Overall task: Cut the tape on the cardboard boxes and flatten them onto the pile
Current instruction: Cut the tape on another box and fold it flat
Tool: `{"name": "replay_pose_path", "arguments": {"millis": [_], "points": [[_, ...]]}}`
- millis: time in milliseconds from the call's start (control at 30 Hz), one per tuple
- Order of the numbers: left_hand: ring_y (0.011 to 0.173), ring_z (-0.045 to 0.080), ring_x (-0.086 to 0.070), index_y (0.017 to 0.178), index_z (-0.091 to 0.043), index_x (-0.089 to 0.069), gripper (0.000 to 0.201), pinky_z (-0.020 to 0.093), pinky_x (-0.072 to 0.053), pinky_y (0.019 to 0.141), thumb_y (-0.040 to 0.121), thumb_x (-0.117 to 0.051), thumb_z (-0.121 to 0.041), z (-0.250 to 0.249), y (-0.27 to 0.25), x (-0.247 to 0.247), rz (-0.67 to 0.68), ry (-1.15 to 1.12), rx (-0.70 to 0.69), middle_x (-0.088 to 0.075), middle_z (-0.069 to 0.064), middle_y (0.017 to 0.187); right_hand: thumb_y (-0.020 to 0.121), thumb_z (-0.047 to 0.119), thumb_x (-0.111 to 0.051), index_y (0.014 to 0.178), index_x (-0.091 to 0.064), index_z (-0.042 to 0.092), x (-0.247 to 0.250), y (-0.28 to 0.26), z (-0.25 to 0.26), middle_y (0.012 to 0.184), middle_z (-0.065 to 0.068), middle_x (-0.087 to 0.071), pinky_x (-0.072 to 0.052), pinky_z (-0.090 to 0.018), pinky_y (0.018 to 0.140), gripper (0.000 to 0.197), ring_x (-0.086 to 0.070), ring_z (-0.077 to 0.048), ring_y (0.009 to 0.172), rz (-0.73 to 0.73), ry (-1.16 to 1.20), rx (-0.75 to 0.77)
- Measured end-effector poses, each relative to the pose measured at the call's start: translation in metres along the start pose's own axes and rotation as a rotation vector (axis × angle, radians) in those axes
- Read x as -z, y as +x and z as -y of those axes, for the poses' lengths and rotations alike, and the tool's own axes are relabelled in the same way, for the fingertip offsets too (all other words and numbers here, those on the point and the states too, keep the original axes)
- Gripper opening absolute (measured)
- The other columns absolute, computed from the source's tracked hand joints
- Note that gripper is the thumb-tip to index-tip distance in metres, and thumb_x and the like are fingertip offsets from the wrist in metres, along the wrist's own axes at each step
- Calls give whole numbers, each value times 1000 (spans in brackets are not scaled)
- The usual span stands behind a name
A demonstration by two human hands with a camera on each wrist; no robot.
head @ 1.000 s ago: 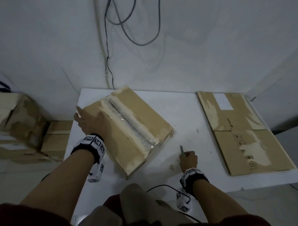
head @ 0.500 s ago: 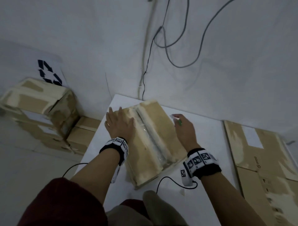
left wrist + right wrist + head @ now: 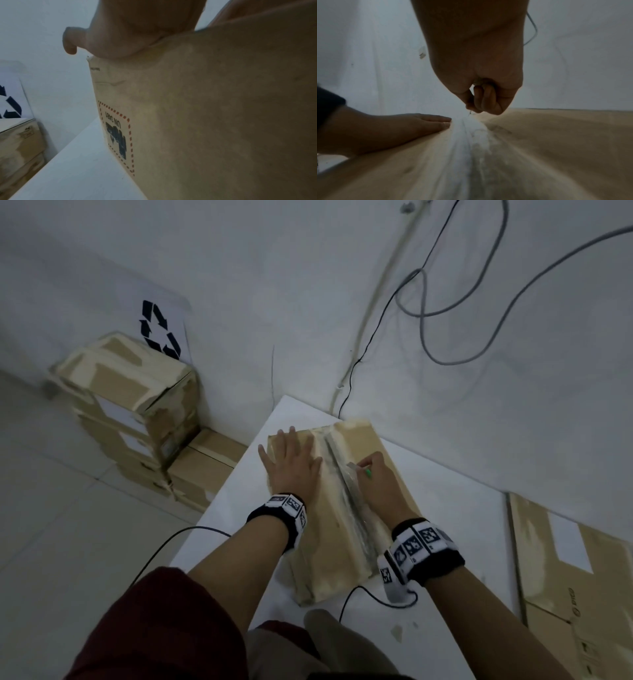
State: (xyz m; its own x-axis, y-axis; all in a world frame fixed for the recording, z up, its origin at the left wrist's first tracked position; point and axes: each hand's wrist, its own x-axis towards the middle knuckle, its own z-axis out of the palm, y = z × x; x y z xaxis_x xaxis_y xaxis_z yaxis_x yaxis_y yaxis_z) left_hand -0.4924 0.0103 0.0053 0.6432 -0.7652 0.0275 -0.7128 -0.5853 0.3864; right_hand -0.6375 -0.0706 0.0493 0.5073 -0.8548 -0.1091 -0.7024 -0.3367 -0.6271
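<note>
Your flat left hand steadies the brown cardboard box on the white table while your right hand grips a green-handled cutter at its clear tape seam, still sealed, with flattening judged still ahead

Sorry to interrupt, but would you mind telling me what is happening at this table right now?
A person is opening a taped cardboard box on the white table. The left hand presses flat on the box top to steady it, while the right hand holds a small green-handled cutter at the tape along the middle seam. Flattened cardboard lies to the right.
</note>
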Motion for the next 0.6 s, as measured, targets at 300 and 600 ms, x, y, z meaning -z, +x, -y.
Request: {"name": "replay_pose_path", "arguments": {"millis": [300, 600], "points": [[148, 28, -1, 148, -32, -26, 51, 66, 0, 111, 100, -30, -48, -6, 5, -2, 41, 3, -4, -6, 6, 161, 102, 26, -48, 98, -41, 9, -9, 29, 30, 75, -1, -52, -37, -35, 60, 19, -47, -16, 64, 3, 21, 39], [148, 27, -1, 148, -34, -28, 51, 64, -6, 111, 99, -33, -49, -5, 6, -1, 46, -42, 12, -7, 4, 161, 103, 30, -45, 102, -39, 10, -31, 50, 36, 77, -8, -57, -34, -32, 58, 21, -51, -24, 67, 8, -4, 57]]}}
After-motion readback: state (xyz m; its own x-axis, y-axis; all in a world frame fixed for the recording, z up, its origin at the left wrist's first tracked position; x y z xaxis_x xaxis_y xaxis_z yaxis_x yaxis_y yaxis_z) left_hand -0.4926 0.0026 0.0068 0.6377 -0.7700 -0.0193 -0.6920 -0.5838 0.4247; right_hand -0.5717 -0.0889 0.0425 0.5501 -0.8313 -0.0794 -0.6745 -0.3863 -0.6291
